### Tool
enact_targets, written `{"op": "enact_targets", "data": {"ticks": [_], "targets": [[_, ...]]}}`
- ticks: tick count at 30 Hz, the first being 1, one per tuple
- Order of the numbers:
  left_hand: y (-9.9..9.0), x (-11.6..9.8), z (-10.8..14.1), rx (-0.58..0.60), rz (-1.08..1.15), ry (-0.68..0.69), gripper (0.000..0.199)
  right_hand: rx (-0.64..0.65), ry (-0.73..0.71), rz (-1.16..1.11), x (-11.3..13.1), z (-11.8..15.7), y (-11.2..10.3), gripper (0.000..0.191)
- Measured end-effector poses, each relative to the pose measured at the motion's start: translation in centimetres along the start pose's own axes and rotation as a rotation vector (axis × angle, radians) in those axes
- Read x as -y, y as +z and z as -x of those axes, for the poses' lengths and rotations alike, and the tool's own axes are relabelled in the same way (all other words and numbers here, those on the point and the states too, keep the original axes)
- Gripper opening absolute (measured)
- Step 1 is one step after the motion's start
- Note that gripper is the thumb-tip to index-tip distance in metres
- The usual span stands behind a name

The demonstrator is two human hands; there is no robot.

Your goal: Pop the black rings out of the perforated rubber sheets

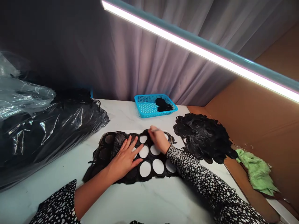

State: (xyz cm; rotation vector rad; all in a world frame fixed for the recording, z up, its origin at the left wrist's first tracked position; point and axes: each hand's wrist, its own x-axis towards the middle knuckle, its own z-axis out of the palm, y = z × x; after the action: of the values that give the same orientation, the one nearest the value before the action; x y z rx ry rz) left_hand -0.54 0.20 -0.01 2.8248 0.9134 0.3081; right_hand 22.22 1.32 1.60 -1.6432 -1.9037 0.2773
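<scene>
Pressure from your left hand (123, 160) seemed to keep the perforated black sheet (150, 159) flat: the palm was down, with fingers spread apart and pinching nothing. Your right hand (160, 139) was at the far edge, its fingertips bunched close together; whether they pinched a bit of the material or some thin object could not be told. The sheet lay on the white marbled tabletop (149, 200) directly before you, presumably so that both hands could reach it. White showed through the round holes on its right side, while the rounds at its left looked dark. A heap of round black pieces (203, 137) lay near its right end, and a blue plastic basket (158, 114) stood beyond its far edge with a few black discs (161, 102) inside, both probably set there for easy reach. A large plastic bag (53, 130) took up the left side, and a light tube (187, 46) slanted overhead, likely to brighten the dark material. Relative to your grip, the sheet ran beneath the left palm and out to its left, while the right fingertips met its far edge, to the right of your left fingers.
</scene>
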Motion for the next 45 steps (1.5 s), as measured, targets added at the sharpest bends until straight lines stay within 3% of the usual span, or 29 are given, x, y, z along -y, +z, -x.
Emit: {"op": "enact_targets", "data": {"ticks": [3,5,8,11,13,16,19,23,27,30,33,36,38,45], "targets": [[-0.2,0.1,0.1,0.022,-0.003,-0.011,0.055,-0.259,0.270,0.021,-3.8,-0.3,-5.3,0.030],[-0.5,0.0,0.0,0.023,-0.011,-0.019,0.054,-0.422,0.378,0.152,-7.4,1.5,-10.0,0.035],[-1.4,-1.2,-0.8,0.002,-0.054,-0.001,0.053,-0.400,0.510,0.381,-12.6,5.7,-16.0,0.037],[-1.6,-3.7,-2.4,0.048,-0.021,0.138,0.056,-0.423,0.406,0.553,-15.0,9.2,-18.9,0.037],[-0.8,-5.8,-3.5,0.111,0.048,0.264,0.063,-0.487,0.303,0.583,-14.4,10.1,-19.2,0.039],[1.6,-8.4,-4.9,0.144,0.107,0.328,0.074,-0.506,0.275,0.401,-11.2,9.5,-18.4,0.040],[3.7,-10.2,-5.8,0.136,0.117,0.294,0.077,-0.431,0.266,0.020,-6.5,7.2,-17.1,0.035],[3.8,-11.8,-6.7,0.105,0.132,0.310,0.079,-0.400,0.139,-0.486,0.1,2.4,-13.6,0.027],[0.8,-11.8,-5.8,-0.017,0.099,0.364,0.057,0.038,0.037,-0.688,4.3,-1.7,-6.2,0.017],[-1.6,-8.8,-3.4,-0.034,0.065,0.214,0.026,0.270,0.087,-0.702,4.5,-3.2,-0.6,0.012],[-2.5,-4.2,-0.1,-0.147,-0.015,0.010,0.024,0.374,0.064,-0.626,3.3,-3.4,2.3,0.010],[-1.8,-0.5,2.6,-0.173,-0.102,-0.102,0.046,0.435,0.003,-0.594,2.2,-3.2,2.8,0.011],[-1.2,0.6,3.6,-0.130,-0.106,-0.127,0.054,0.474,0.003,-0.589,2.0,-3.1,2.5,0.013],[-0.8,0.3,3.9,-0.092,-0.072,-0.160,0.054,0.532,-0.033,-0.540,2.2,-3.7,2.0,0.013]]}}
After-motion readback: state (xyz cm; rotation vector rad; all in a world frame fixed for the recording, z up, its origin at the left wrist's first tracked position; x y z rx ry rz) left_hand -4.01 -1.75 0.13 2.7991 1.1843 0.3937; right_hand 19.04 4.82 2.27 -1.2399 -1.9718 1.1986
